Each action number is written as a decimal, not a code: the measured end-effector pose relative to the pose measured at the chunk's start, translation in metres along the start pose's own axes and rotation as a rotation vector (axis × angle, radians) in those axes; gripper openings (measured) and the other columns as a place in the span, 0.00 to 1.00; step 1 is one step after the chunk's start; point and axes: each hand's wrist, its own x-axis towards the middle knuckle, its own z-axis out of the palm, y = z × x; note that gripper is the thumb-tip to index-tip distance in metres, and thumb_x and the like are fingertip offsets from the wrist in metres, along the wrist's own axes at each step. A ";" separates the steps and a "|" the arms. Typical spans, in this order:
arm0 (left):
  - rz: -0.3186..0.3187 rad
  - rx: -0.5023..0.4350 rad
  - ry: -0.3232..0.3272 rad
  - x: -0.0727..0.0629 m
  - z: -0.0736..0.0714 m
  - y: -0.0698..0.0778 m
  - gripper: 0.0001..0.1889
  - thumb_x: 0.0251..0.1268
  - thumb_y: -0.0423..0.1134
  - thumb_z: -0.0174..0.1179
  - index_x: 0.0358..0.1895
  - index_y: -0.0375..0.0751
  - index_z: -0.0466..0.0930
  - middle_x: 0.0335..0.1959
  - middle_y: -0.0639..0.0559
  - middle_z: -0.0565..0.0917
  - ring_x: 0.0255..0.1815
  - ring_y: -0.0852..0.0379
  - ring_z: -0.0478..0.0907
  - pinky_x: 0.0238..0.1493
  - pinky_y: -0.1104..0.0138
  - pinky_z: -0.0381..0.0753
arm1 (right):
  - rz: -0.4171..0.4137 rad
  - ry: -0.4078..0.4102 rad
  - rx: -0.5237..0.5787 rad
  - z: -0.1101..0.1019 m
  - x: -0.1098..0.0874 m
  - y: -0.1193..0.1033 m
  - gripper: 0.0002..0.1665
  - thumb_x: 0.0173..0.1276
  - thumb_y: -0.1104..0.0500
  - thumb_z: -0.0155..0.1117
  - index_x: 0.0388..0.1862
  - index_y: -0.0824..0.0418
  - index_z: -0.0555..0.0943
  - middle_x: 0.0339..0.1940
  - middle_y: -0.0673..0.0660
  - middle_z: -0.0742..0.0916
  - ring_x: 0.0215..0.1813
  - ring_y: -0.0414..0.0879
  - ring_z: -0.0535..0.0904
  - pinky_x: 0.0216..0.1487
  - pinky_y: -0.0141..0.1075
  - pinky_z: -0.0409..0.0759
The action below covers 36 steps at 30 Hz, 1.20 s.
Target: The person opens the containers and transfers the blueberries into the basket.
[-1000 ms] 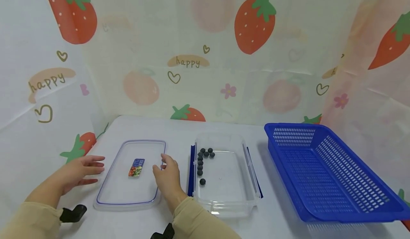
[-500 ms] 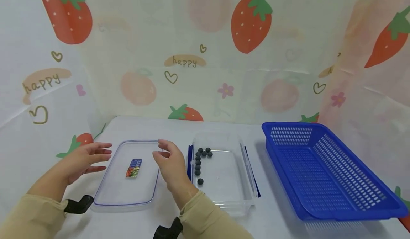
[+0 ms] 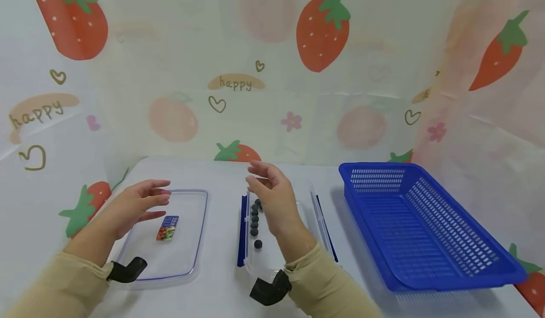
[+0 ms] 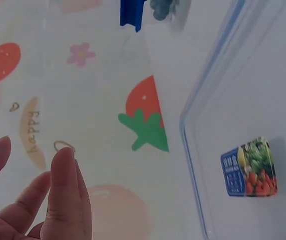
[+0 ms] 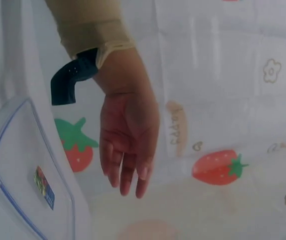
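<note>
My left hand (image 3: 138,207) hovers over the left part of a clear plastic lid (image 3: 183,254), fingers apart and pointing right, holding nothing. A printed label (image 3: 168,228) with vegetables lies on that lid. In the left wrist view the fingers (image 4: 65,192) show beside the lid's blue-edged rim. My right hand (image 3: 278,202) is raised over a clear food container (image 3: 272,259), its fingers loosely bent and nothing in them. Several small dark blueberry-like balls (image 3: 254,218) line the container's left side; the hand hides some of them. The right wrist view shows my left hand's palm.
Blue side flaps (image 3: 241,233) hang open along the container. A large blue perforated basket (image 3: 400,270) stands to the right on the white table (image 3: 221,261). Strawberry-printed cloth (image 3: 272,119) walls the table at the back and sides.
My right hand has moved right and up, from the lid's right edge to above the container. My left hand has moved right, over the lid's left side. The view has turned slightly right.
</note>
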 end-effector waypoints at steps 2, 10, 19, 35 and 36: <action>0.008 -0.006 -0.003 0.003 0.006 0.004 0.35 0.63 0.47 0.56 0.68 0.35 0.53 0.58 0.35 0.65 0.52 0.51 0.73 0.51 0.58 0.77 | -0.013 0.003 -0.036 -0.013 0.002 -0.006 0.19 0.63 0.66 0.59 0.54 0.59 0.76 0.50 0.56 0.80 0.48 0.47 0.77 0.49 0.36 0.78; 0.006 -0.029 -0.019 0.016 0.031 0.015 0.34 0.64 0.46 0.56 0.69 0.38 0.53 0.61 0.35 0.63 0.57 0.44 0.69 0.52 0.57 0.76 | -0.018 0.017 -0.237 -0.063 0.010 -0.019 0.19 0.63 0.65 0.59 0.54 0.58 0.76 0.52 0.55 0.80 0.49 0.49 0.77 0.50 0.36 0.78; 0.031 -0.059 -0.051 0.027 0.065 0.020 0.29 0.64 0.41 0.56 0.65 0.37 0.59 0.58 0.36 0.65 0.55 0.45 0.70 0.50 0.58 0.77 | -0.049 0.019 -0.433 -0.103 0.019 -0.027 0.15 0.64 0.61 0.59 0.50 0.58 0.78 0.48 0.55 0.82 0.47 0.45 0.77 0.48 0.35 0.78; -0.061 -0.048 -0.074 0.041 0.125 0.007 0.28 0.61 0.40 0.59 0.63 0.39 0.63 0.55 0.38 0.70 0.55 0.42 0.72 0.46 0.59 0.80 | 0.005 -0.094 -0.711 -0.123 0.028 -0.013 0.13 0.64 0.59 0.59 0.48 0.57 0.79 0.43 0.54 0.82 0.43 0.46 0.77 0.42 0.35 0.79; -0.070 -0.045 -0.071 0.042 0.129 0.007 0.29 0.60 0.40 0.60 0.64 0.39 0.63 0.55 0.39 0.70 0.54 0.43 0.73 0.46 0.60 0.80 | 0.008 -0.097 -0.716 -0.124 0.028 -0.013 0.13 0.64 0.59 0.59 0.48 0.57 0.79 0.43 0.54 0.83 0.43 0.46 0.77 0.43 0.36 0.79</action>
